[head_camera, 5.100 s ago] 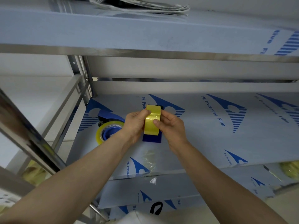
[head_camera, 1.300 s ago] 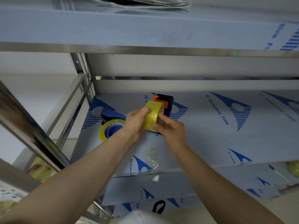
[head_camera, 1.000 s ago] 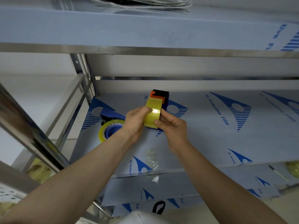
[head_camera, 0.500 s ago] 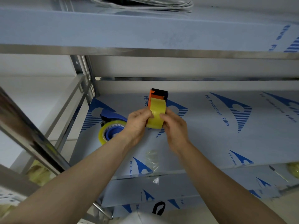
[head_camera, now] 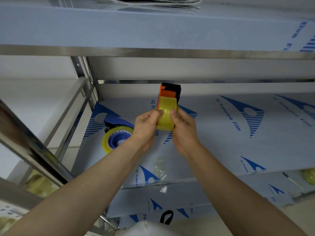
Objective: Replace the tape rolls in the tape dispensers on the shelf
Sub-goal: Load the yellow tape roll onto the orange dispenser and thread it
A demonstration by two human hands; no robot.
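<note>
A head-worn camera looks into a metal rack whose shelves are covered in blue-printed protective film. Above the middle shelf (head_camera: 221,133), toward its back left corner, a person holds up a hand-held dispenser (head_camera: 170,91) with an orange and dark blue head. A yellow tape roll (head_camera: 166,120) sits just below that head, and it appears to be seated in the dispenser's frame.

The left hand (head_camera: 146,128) grips the roll from the left side and the right hand (head_camera: 184,130) grips it from the right. The fingers (head_camera: 159,112) of both hands are curled round it, and both thumbs press on its outer face.

On the shelf near its left edge, a second dispenser (head_camera: 117,120) in blue lies on its side. It has its own yellow roll (head_camera: 106,142) mounted on the hub, so it looks already reloaded. A scrap of clear wrapper (head_camera: 160,167) lies near the shelf's front edge.

The task seems well along, with one dispenser finished and the other carrying its new roll. What likely remains is drawing the tape end up to the orange head and setting the dispenser back on the shelf. Whether the tape end is already threaded cannot be told.
</note>
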